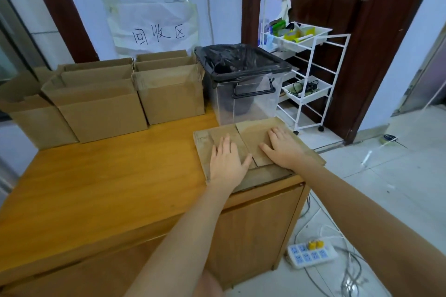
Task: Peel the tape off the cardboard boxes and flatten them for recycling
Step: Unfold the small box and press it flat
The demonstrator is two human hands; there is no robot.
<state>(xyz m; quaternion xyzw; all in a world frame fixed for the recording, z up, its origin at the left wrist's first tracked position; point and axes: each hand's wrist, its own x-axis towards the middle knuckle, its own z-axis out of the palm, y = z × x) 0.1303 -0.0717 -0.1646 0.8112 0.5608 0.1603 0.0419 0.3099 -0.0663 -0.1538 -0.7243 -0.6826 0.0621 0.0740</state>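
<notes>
A flattened cardboard box (251, 131) lies on the right end of the wooden table (108, 181), its right edge jutting past the table's edge. My left hand (226, 161) presses flat on its left half, fingers straight and spread. My right hand (282, 148) presses flat on its right half in the same way. Three upright open cardboard boxes stand along the back of the table: one at the left (36, 118), one in the middle (101, 106), one on the right (171, 94). I see no tape on the flattened box.
A clear plastic bin lined with a black bag (241, 79) stands just behind the flattened box. A white wire trolley (311, 72) is to the right on the tiled floor. A power strip (311, 252) and cables lie on the floor by the table.
</notes>
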